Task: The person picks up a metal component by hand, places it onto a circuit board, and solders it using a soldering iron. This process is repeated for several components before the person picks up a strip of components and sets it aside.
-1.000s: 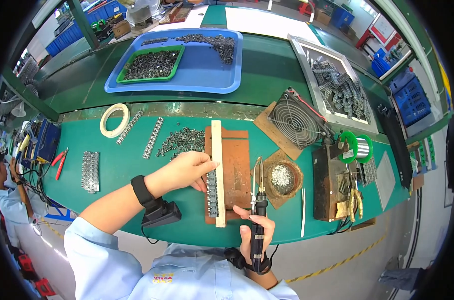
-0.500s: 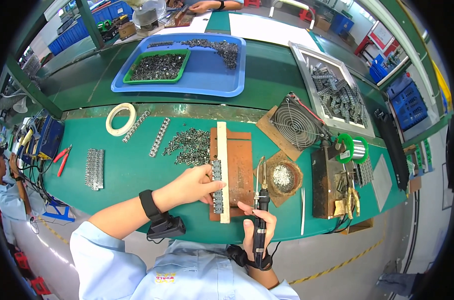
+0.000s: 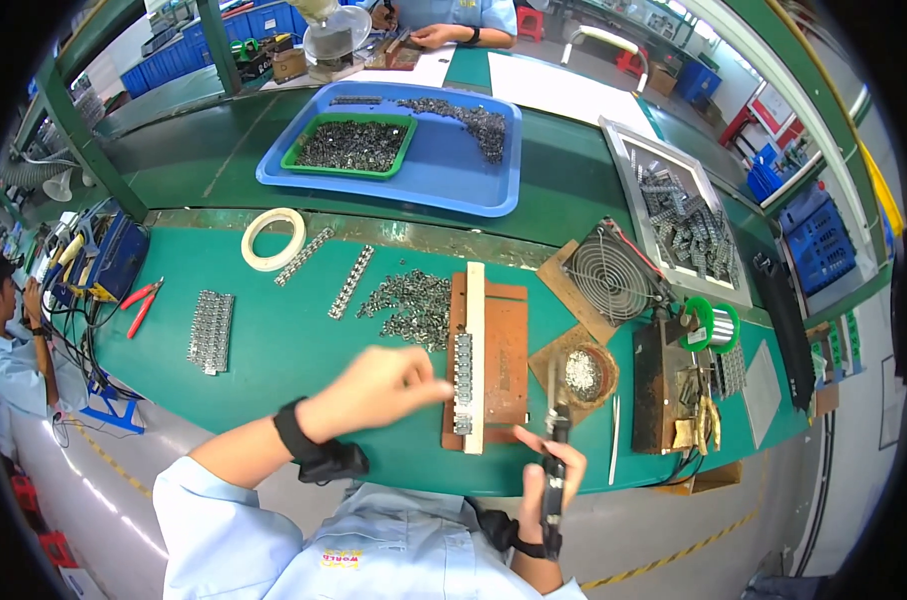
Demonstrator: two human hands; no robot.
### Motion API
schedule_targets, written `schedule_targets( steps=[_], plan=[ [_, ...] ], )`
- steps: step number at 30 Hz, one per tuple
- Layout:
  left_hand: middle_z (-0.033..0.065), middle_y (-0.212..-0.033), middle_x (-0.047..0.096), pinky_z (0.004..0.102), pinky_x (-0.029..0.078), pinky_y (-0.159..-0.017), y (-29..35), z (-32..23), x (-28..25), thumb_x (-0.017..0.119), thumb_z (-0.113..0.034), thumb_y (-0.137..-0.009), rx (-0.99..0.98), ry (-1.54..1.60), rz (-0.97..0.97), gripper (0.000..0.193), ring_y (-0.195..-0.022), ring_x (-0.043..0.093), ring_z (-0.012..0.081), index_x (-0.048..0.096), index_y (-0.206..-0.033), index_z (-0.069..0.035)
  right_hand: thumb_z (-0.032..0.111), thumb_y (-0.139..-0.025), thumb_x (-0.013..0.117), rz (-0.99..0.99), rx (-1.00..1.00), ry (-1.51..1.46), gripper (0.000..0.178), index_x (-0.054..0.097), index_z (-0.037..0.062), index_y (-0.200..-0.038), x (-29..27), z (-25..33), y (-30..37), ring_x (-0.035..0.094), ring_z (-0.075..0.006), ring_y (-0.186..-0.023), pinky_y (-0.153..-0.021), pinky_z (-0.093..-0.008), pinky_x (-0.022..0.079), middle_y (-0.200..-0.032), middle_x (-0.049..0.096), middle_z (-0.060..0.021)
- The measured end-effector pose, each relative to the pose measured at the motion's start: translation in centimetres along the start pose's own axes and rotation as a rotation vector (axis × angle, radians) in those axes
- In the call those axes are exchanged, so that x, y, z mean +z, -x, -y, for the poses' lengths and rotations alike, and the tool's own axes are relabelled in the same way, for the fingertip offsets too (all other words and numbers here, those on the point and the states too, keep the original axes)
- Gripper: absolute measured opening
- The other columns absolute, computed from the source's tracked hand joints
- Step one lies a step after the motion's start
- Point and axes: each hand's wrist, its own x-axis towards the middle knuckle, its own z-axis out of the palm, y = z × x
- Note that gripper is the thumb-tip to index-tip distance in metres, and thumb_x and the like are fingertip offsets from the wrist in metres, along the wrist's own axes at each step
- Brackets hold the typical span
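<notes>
Though dark at the handle (image 3: 553,490), soldering iron (image 3: 555,455) blurry toward its tip (image 3: 556,368).

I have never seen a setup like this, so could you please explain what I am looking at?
There is no robot here: these are a person's bare hands, seen from above by a wide fisheye camera worn on the head, which bends straight edges. The right hand holds a black soldering iron. The left hand, blurred, is beside a row of dark parts along a pale strip on a brown board; whether it touches them is unclear. On the green bench lie a pile of small metal parts, red-handled pliers and a pale ring.
</notes>
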Motion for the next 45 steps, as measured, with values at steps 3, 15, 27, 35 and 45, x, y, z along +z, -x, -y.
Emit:
schedule_targets(
  steps=[3,15,27,35,45],
  plan=[
    [0.009,-0.071,0.058,0.0302,0.046,-0.055,-0.6,4.5,-2.8,0.065,-0.014,-0.075,0.156,-0.175,-0.414,0.021,-0.061,0.058,0.0172,0.055,-0.091,-0.004,0.047,-0.084,0.049,-0.078,0.013,0.112,0.054,0.036,0.0032,-0.112,-2.1,1.7,0.9,0.055,-0.022,-0.087,-0.084,-0.0335,0.036,-0.092,0.06,-0.0178],
    [0.0114,-0.076,0.056,0.0337,0.046,-0.057,-2.7,5.5,-2.5,0.062,-0.004,-0.072,0.104,-0.218,-0.228,0.017,-0.065,0.057,0.0243,0.053,-0.087,-0.001,0.055,-0.076,0.057,-0.115,0.111,0.007,0.072,0.037,-0.0008,-0.117,-1.1,2.2,-1.0,0.053,-0.0221,-0.084,-0.071,-0.0323,0.044,-0.096,0.051,-0.0163],
    [0.0067,-0.077,0.053,0.0317,0.045,-0.059,-2.4,1.7,-1.9,0.061,-0.004,-0.073,0.248,-0.111,0.001,0.014,-0.067,0.055,0.0219,0.056,-0.087,-0.005,0.046,-0.073,0.067,0.013,0.218,-0.181,0.067,0.041,0.0011,-0.116,0.4,1.3,-4.3,0.055,-0.0217,-0.078,-0.067,-0.0303,0.046,-0.094,0.051,-0.0163],
    [0.0054,-0.074,0.054,0.0327,0.043,-0.067,-1.8,2.0,1.8,0.064,-0.003,-0.069,0.396,-0.274,-0.113,0.015,-0.063,0.054,0.0199,0.057,-0.081,-0.006,0.055,-0.074,0.059,-0.01,0.289,-0.064,0.072,0.039,-0.0002,-0.115,0.6,1.2,-4.0,0.053,-0.0182,-0.071,-0.067,-0.0289,0.041,-0.094,0.054,-0.0159],
    [0.0043,-0.077,0.061,0.0231,0.045,-0.063,-3.6,1.4,-0.5,0.063,-0.001,-0.076,-0.066,0.447,-0.014,0.011,-0.066,0.057,0.01,0.057,-0.085,-0.002,0.036,-0.071,0.067,0.007,0.334,-0.117,0.059,0.042,0.0012,-0.112,0.5,2.7,-5.7,0.054,-0.0191,-0.071,-0.065,-0.0291,0.042,-0.093,0.051,-0.0144]
  ],
)
